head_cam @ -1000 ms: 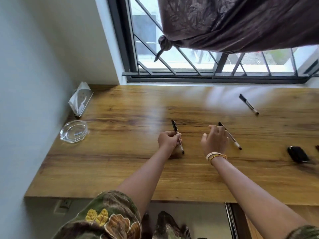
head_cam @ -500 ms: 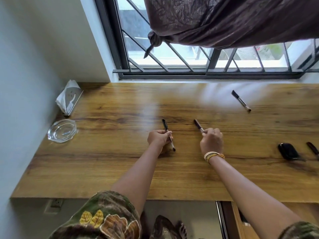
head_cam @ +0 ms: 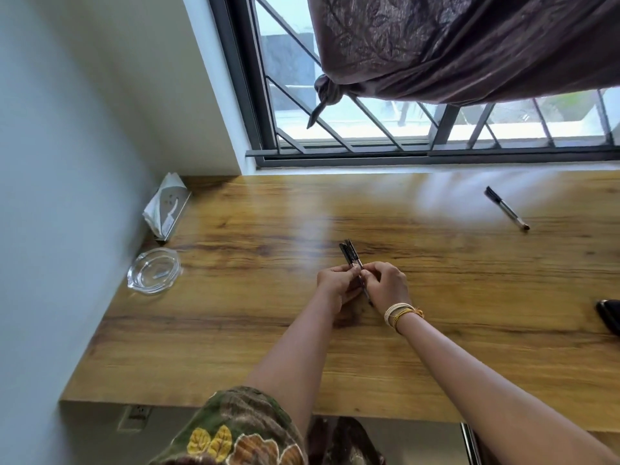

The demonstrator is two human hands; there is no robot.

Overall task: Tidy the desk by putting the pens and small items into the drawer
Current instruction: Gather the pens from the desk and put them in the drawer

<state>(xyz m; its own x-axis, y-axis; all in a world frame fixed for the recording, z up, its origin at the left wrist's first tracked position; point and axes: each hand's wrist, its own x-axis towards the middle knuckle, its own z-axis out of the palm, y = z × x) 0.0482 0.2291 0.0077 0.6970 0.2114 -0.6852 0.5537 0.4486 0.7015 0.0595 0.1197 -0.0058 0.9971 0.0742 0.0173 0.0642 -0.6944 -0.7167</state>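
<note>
Two black-capped pens (head_cam: 350, 256) are held side by side above the middle of the wooden desk (head_cam: 235, 347). My left hand (head_cam: 335, 284) and my right hand (head_cam: 385, 286) meet around their barrels, fingers closed on them, caps pointing away from me. Which hand holds which pen I cannot tell. A third pen (head_cam: 506, 212) lies alone at the far right, near the window. A small black item (head_cam: 609, 315) sits at the right edge, cut off by the frame.
A clear glass ashtray (head_cam: 153, 275) and a tissue holder (head_cam: 166, 212) stand by the left wall. The barred window (head_cam: 402, 129) and a knotted curtain (head_cam: 469, 45) run behind the desk. A drawer edge (head_cam: 468, 444) shows below the desk front at lower right.
My right hand picked its pen off the desk and carried it left to my left hand; both pens are now together. The view shifted, pushing the black item toward the right edge.
</note>
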